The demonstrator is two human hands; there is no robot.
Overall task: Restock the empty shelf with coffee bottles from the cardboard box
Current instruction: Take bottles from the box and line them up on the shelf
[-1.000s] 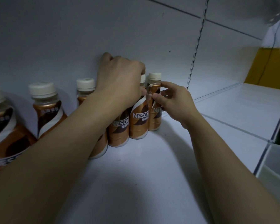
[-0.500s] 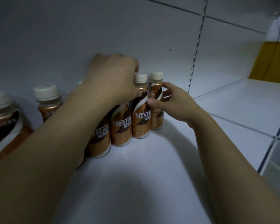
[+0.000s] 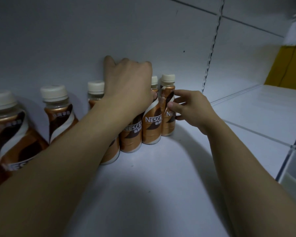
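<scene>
Shelf (image 3: 161, 185): right hand (image 3: 191, 110) pinches end bottle (image 3: 167, 127) at its shoulder. Left hand (image 3: 128, 88) clasps top of third bottle (image 3: 131, 137), two places left of end bottle.

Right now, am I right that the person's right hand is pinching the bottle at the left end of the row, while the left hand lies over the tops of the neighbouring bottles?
Not quite: in the head view the right hand pinches the bottle at the right end of the row, not the left. The left hand does lie over the tops of the neighbouring bottles.
</scene>
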